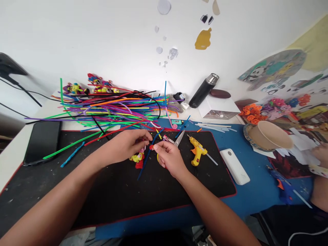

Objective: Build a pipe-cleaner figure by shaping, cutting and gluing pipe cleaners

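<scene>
In front of me both hands work close together over the black mat (110,198). My right hand (170,157) pinches a small red piece (151,147), perhaps of pipe cleaner. Fingers curled, my left hand (128,144) faces it from the left; what its fingertips hold, if anything, I cannot make out. Below them lies a fuzzy yellow and red figure (137,158), partly covered by the left hand. A blue pipe cleaner (145,164) runs slanting between the hands. Scissors (179,138) point up behind the right hand, which hides their lower part.
A large heap of coloured pipe cleaners (120,107) lies along the wall. Right of my hands are a yellow glue gun (197,152) and a white power bank (235,166). A phone (42,141) lies left; a black flask (204,90) leans behind. Another person's arm (320,191) shows far right.
</scene>
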A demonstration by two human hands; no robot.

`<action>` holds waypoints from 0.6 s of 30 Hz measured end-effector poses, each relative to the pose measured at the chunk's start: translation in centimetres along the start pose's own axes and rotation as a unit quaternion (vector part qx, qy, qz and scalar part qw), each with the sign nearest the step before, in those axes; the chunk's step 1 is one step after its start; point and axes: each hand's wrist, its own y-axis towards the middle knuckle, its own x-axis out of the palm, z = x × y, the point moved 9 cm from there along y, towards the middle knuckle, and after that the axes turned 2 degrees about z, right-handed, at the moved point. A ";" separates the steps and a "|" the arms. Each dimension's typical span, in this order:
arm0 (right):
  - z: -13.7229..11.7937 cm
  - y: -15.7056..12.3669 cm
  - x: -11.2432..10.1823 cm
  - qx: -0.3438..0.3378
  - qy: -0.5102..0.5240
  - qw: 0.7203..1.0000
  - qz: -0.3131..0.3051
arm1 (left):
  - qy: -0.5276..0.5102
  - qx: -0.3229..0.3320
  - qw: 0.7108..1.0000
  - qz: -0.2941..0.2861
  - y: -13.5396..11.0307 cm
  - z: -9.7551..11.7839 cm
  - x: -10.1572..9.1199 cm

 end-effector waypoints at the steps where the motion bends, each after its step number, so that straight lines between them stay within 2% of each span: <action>1: -0.1 -0.1 0.1 -0.002 -0.005 1.000 -0.004 | -0.022 -0.008 1.000 -0.003 -0.1 -0.1 0.0; 5: -0.4 -0.4 0.5 -0.009 -0.023 1.000 -0.013 | -0.088 -0.011 0.996 -0.025 -0.2 0.1 0.7; 9: -0.5 -0.6 0.8 -0.014 -0.027 0.999 -0.019 | -0.109 -0.012 0.993 -0.042 0.0 0.0 1.4; 18: -0.9 -1.3 0.5 -0.026 -0.049 0.998 -0.007 | -0.192 0.022 0.979 -0.066 0.1 0.7 2.0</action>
